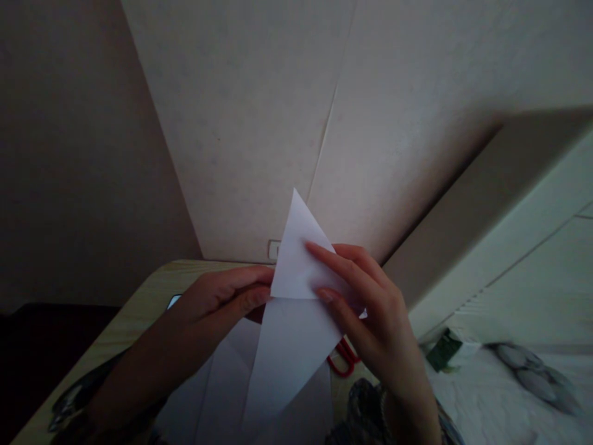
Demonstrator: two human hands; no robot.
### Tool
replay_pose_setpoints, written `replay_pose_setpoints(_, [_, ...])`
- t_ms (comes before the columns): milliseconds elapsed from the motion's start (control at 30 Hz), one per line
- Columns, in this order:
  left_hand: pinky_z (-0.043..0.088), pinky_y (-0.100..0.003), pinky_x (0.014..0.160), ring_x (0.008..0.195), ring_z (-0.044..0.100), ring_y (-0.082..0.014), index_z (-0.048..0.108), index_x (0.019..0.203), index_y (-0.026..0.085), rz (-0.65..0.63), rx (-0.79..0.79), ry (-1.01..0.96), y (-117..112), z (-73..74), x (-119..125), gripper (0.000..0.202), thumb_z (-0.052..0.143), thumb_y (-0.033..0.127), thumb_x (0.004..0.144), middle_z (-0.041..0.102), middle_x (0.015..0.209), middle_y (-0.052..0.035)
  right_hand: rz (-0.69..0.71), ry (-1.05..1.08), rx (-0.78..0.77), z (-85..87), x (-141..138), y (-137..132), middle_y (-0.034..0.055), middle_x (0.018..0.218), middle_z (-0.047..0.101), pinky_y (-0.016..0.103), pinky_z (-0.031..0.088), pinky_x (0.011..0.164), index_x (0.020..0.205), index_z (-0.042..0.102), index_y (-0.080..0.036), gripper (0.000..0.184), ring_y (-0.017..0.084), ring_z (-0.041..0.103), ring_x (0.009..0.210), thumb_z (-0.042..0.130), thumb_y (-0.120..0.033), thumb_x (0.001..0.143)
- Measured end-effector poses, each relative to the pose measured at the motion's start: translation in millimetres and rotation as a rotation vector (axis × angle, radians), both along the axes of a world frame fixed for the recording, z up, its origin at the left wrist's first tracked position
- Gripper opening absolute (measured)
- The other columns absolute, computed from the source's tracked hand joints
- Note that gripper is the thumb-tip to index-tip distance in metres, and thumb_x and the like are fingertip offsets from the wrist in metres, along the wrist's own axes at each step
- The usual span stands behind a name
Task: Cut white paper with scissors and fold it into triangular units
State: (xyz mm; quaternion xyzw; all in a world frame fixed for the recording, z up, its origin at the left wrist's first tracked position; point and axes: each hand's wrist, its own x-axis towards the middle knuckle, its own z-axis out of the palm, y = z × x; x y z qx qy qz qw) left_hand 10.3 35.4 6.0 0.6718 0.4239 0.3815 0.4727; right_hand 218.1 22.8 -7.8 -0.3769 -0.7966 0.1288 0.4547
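Note:
A folded sheet of white paper [290, 346] is held up above the table, its pointed tip toward the wall. The upper part is a triangular layer whose straight lower edge crosses the sheet. My left hand [231, 296] pinches the left edge of the paper near that line, thumb and fingers together. On the right side, my right hand [365, 296] grips the paper, with its thumb and index finger on the front face and other fingers behind. Below lie more white paper sheets [227, 364]. Red scissor handles [343, 358] show partly behind the right hand.
The wooden table [152, 290] stands against the wall, with a phone-like object [174, 301] partly hidden by my left arm. A wall socket [274, 249] is behind the paper. At right are a white panel, a green packet [443, 350] and a grey patterned item [532, 374] on white bedding.

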Motion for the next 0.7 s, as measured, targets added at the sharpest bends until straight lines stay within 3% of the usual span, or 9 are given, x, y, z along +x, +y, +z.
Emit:
replay_pose_setpoints(167, [0.056,-0.021,0.067,0.079,0.073,-0.0170,0.077,0.089,0.020,0.010,-0.016,0.007,-0.3,1.5,0.6,0.027,0.055,0.033,0.081,0.081,0.088,-0.0009,0.007,0.022,0.000,-0.5,0.7,0.9,0.0040,0.121,0.063,0.022,0.052,0.093,0.137,0.060,-0.027,0.041,0.014,0.062,0.108,0.058,-0.016,0.097])
replay_pose_setpoints(367, [0.053,-0.018,0.064,0.073,0.071,-0.0142,0.076,0.082,0.025,-0.083,-0.020,-0.008,0.1,2.7,-1.2,0.021,0.055,0.029,0.083,0.079,0.080,0.0039,0.006,0.059,-0.018,-0.1,2.0,1.8,0.0016,0.119,0.064,0.023,0.051,0.094,0.135,0.061,-0.030,0.042,0.014,0.061,0.106,0.058,-0.014,0.096])
replay_pose_setpoints(600, [0.053,-0.017,0.059,0.063,0.069,-0.0125,0.068,0.066,0.022,-0.035,-0.097,-0.009,2.9,-4.3,-0.4,0.020,0.058,0.030,0.082,0.073,0.065,0.0046,0.040,0.071,-0.038,0.2,1.4,-1.6,-0.0010,0.121,0.066,0.025,0.051,0.094,0.133,0.061,-0.036,0.045,0.015,0.062,0.109,0.060,-0.012,0.095])
replay_pose_setpoints(700, [0.052,-0.017,0.055,0.059,0.068,-0.0118,0.066,0.062,0.021,-0.004,-0.097,-0.015,3.5,-5.2,1.0,0.021,0.059,0.032,0.079,0.070,0.060,0.0045,0.025,0.130,-0.099,-1.4,0.4,-3.7,-0.0025,0.127,0.066,0.029,0.052,0.094,0.137,0.057,-0.040,0.048,0.018,0.062,0.112,0.063,-0.019,0.094])
